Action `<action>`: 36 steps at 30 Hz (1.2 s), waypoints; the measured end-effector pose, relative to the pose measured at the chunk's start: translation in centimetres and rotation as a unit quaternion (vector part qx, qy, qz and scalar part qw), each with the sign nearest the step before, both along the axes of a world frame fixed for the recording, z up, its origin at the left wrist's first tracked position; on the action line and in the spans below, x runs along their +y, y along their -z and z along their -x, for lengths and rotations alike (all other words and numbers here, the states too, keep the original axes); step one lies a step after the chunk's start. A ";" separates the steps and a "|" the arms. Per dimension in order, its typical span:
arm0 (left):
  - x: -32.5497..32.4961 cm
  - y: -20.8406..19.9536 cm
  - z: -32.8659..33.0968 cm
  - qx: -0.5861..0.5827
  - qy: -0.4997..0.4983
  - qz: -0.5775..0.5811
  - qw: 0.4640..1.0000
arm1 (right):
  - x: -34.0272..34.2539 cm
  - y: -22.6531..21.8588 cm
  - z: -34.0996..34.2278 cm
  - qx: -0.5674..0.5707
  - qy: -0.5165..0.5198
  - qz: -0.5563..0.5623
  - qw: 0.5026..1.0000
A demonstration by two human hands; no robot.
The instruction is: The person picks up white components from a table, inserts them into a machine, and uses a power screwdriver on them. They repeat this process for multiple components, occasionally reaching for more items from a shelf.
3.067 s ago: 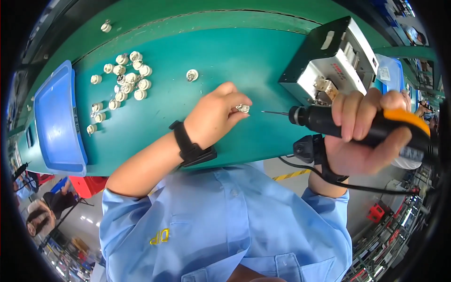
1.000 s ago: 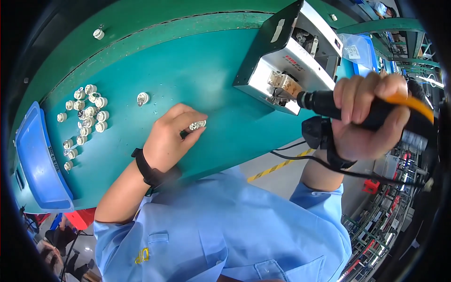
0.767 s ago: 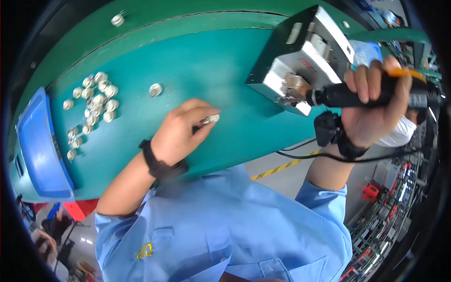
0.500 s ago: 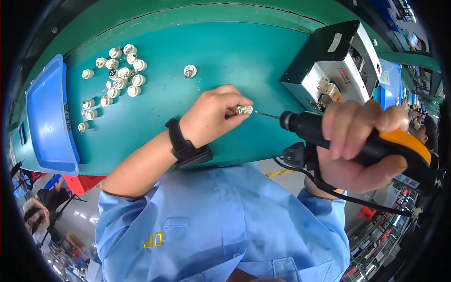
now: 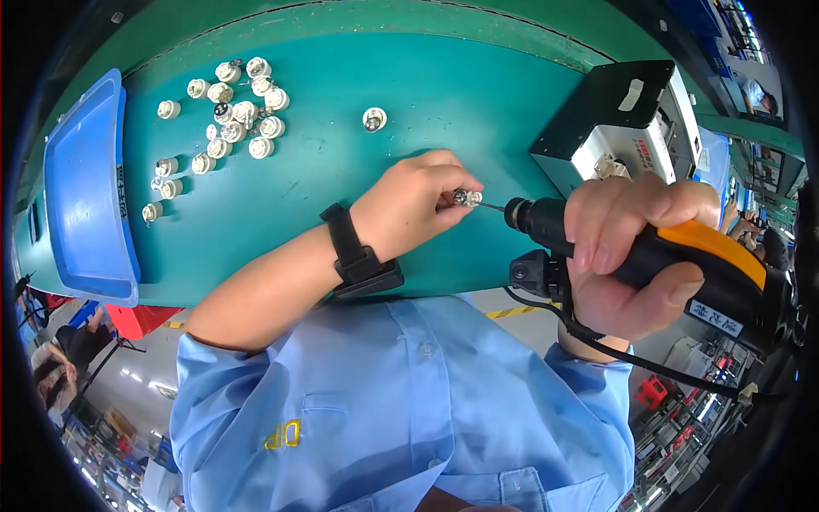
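Between the thumb and fingers of my left hand [image 5: 422,200] is a small white round part with metal fittings [image 5: 467,198], its kind too small to make out. My right hand [image 5: 631,239] wraps around a black and orange electric screwdriver [image 5: 546,226]. The tool's thin bit [image 5: 491,206] points left and reaches the held part; whether it sits in a screw cannot be seen. One similar white part [image 5: 374,119] lies alone on the green mat beyond my left hand. Several more white parts [image 5: 244,113] are scattered at the far left.
A blue plastic tray [image 5: 85,196] stands at the left end of the green mat [image 5: 324,68]. At the right is a black and silver machine [image 5: 614,119]. A black cable [image 5: 665,369] hangs below the screwdriver. A red bin [image 5: 141,320] is below the left table edge.
The screwdriver bit and the held part have come together; a gap showed between them before. The view has shifted slightly, so the table things appear moved.
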State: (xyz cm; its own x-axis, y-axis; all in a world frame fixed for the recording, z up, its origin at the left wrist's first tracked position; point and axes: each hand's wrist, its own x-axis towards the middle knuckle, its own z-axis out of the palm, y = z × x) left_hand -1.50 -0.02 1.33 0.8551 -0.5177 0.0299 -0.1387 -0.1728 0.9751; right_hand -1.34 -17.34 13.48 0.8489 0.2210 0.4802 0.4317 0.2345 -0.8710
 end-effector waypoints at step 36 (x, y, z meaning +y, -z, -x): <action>-14.7 -14.6 -12.0 -0.510 -0.031 -0.088 0.855 | -8.8 -5.8 9.1 -0.152 0.212 -0.117 0.958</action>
State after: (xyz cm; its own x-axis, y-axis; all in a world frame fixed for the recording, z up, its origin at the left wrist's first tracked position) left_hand 10.55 -14.71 15.94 0.4562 -0.5458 0.7029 -0.8870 -0.3425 0.3097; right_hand -10.39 -26.11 19.30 0.6511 -0.2566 0.7143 0.7573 0.1562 -0.6341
